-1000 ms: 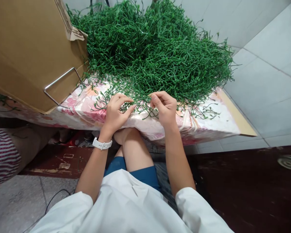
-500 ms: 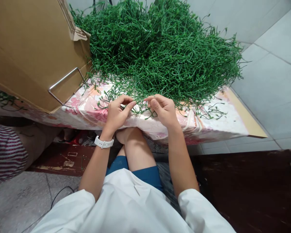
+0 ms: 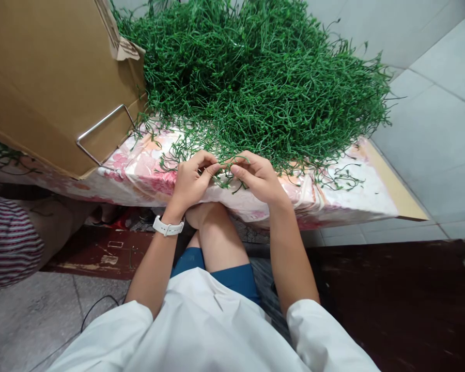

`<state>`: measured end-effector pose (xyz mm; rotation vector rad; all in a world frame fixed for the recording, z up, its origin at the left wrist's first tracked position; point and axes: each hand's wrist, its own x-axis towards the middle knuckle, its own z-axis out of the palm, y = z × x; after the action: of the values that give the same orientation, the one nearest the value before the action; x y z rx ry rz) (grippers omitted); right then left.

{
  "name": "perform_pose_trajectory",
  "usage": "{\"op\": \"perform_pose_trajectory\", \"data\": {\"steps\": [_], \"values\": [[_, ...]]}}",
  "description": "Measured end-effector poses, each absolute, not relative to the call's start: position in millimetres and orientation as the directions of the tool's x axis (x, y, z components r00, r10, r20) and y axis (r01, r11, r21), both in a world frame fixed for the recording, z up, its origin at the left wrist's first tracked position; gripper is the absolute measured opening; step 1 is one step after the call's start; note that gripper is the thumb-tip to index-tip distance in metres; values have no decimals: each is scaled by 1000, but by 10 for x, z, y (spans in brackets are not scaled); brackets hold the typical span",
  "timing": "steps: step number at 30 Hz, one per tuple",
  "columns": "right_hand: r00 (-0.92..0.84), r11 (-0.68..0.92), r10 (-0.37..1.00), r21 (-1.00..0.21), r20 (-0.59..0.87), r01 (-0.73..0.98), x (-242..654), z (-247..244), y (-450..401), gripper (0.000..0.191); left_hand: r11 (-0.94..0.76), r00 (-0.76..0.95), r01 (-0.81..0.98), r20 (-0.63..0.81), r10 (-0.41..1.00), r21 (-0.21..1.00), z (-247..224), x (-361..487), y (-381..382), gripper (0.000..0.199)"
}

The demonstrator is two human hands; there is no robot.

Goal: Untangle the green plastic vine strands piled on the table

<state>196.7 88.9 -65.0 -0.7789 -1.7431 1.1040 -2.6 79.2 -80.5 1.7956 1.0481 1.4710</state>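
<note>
Between my two hands, a thin green sprig [image 3: 227,165] with small budded tips, plastic-looking, is stretched just above the table edge. My left hand [image 3: 192,178], with a white watch on its wrist, pinches one end between thumb and forefinger. The thumb and fingers of my right hand [image 3: 258,178] are closed on the other end, and a curved stem shows over its fingertips. Right behind the hands rises a large tangled pile of the same green sprigs [image 3: 263,98]. Some loose sprigs lie below and around my fingers.
A large cardboard box [image 3: 54,77] stands at the left, with a bent metal wire frame [image 3: 101,124] against it. A floral plastic cloth [image 3: 151,181] covers the table. A person in striped clothing [image 3: 11,243] sits at the left. White wall tiles [image 3: 445,129] border the right.
My fingertips have come closer together, and a sprig now spans between them. My right hand has shifted slightly left, with its thumb pressed toward the fingers.
</note>
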Motion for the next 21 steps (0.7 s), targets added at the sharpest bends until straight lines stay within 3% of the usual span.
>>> {"op": "perform_pose_trajectory", "data": {"steps": [21], "values": [[-412,338,850,-940,329,-55,1980,-557,836,44,-497,109,136,486,867,857,-749,4,768,24]]}}
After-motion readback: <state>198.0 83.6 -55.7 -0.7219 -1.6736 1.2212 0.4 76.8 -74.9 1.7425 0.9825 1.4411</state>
